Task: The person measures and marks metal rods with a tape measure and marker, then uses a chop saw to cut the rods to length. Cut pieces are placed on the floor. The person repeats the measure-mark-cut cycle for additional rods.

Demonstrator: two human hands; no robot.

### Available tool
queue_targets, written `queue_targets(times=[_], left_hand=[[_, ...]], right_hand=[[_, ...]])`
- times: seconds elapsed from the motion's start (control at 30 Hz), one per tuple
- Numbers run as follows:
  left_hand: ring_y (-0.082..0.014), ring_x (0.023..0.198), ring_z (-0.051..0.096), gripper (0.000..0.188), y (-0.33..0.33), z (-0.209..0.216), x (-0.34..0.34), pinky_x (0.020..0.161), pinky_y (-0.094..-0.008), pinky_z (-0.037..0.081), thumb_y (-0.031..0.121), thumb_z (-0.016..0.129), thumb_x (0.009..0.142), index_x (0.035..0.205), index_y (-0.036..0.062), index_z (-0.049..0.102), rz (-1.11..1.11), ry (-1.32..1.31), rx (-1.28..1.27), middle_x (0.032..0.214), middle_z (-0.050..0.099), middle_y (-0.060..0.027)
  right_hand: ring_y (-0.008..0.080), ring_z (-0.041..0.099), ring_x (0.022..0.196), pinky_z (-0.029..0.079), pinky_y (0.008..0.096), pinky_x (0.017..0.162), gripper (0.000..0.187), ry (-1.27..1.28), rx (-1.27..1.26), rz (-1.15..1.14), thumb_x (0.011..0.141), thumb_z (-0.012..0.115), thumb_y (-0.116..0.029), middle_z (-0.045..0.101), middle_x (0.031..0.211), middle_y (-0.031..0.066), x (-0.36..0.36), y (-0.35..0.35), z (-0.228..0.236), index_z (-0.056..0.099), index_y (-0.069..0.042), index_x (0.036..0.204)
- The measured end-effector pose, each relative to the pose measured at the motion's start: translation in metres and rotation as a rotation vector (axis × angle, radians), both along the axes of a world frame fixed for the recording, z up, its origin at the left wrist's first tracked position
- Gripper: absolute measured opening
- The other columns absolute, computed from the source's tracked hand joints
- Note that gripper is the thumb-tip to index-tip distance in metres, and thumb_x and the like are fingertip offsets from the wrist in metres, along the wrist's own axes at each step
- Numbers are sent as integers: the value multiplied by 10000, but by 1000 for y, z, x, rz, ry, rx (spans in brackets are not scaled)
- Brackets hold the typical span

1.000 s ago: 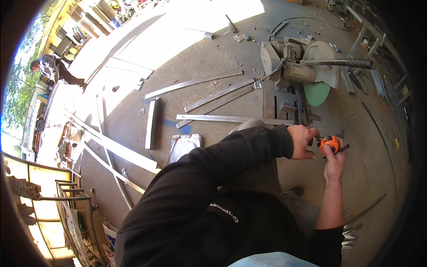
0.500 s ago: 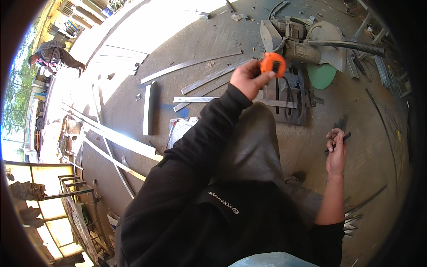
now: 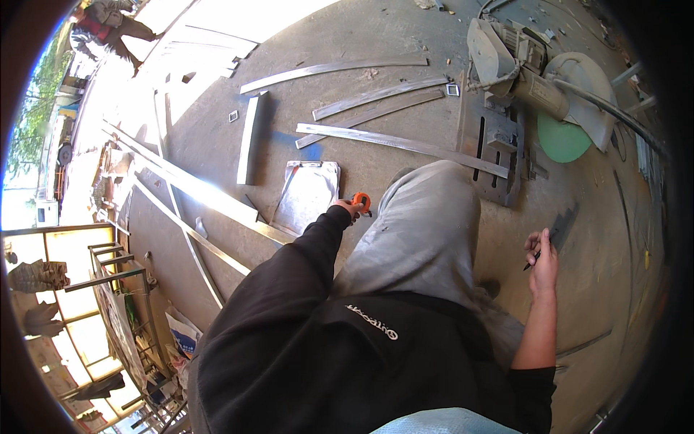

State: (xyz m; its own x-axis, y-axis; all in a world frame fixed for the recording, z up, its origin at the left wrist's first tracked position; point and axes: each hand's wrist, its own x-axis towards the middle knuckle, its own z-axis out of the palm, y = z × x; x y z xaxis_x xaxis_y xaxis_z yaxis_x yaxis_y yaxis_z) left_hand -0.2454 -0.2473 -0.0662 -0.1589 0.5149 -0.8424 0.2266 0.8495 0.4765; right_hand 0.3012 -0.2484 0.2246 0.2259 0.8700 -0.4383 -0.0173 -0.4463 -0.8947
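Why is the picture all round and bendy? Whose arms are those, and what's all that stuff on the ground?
The camera sits on a person's head and looks down, and its wide lens bends straight edges. The arms are that person's own. The left hand, in a black sleeve, holds an orange tape measure low beside the grey-trousered knee. The right hand holds a thin dark pen or marker. On the concrete floor lie long metal strips, a flat metal plate and a chop saw with a green disc. Far off at top left, another person bends over.
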Motion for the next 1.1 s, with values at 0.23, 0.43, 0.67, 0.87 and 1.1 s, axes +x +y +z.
queue_targets(times=[0.23,0.43,0.67,0.87,1.1], left_hand=[[-403,1084,714,711,97,102,21,941,-424,579,522,796,785,1238,-12,673,-396,595,284,1223,707,-259],[-296,785,726,375,164,339,107,746,-384,590,277,795,872,1103,4,683,-238,152,1332,940,743,-174],[-346,795,699,364,90,416,240,698,-446,573,378,754,819,919,48,636,-916,240,1711,839,668,-130],[-336,778,712,280,79,374,264,687,-447,583,355,717,818,837,77,686,-1256,169,1535,813,700,-117],[-348,737,724,285,74,377,275,653,-451,580,357,682,839,797,77,722,-1454,192,1467,772,724,-140]], right_hand=[[49,469,662,324,212,549,341,-119,19,197,1095,549,-367,594,799,13,-28,26,3,655,-58,998],[44,433,632,318,220,569,284,-221,84,446,1100,540,-299,598,758,-3,-45,42,26,657,-56,1008],[209,616,702,475,358,678,107,-429,397,609,995,595,-80,635,756,127,-69,33,49,644,14,1006],[366,682,783,502,430,733,102,-601,276,704,887,603,-5,665,826,246,-75,13,71,642,60,954],[401,686,776,502,435,714,103,-621,314,636,918,610,-35,681,822,247,-69,-5,68,654,54,896]])
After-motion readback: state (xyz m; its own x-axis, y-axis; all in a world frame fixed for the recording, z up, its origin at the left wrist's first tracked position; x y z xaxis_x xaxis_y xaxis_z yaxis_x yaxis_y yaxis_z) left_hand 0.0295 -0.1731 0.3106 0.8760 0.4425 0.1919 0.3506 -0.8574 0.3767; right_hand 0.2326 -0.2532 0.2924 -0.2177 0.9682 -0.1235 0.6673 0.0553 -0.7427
